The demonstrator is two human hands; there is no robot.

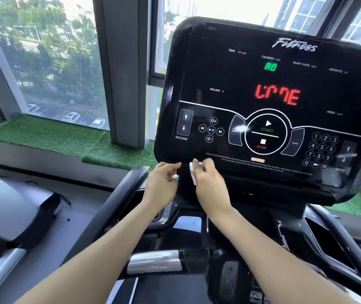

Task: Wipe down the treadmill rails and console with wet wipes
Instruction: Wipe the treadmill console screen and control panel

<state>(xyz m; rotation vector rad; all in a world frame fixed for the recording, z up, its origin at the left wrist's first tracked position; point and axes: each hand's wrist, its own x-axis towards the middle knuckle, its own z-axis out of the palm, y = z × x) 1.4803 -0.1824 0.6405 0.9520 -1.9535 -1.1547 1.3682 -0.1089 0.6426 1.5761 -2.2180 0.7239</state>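
Two hands at console lower edge

Right hand (208, 178) grips folded white wet wipe (192, 174) against glossy black treadmill console (241, 84), approx 7 o'clock of START/STOP dial. Left hand (162, 183), fingers curled, grip contents: cannot tell.

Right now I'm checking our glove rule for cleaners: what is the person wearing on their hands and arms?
Nothing shows on them. The left hand and right hand are bare, without gloves, rings or a watch. Both forearms are uncovered as far as the picture reaches; no sleeve shows.
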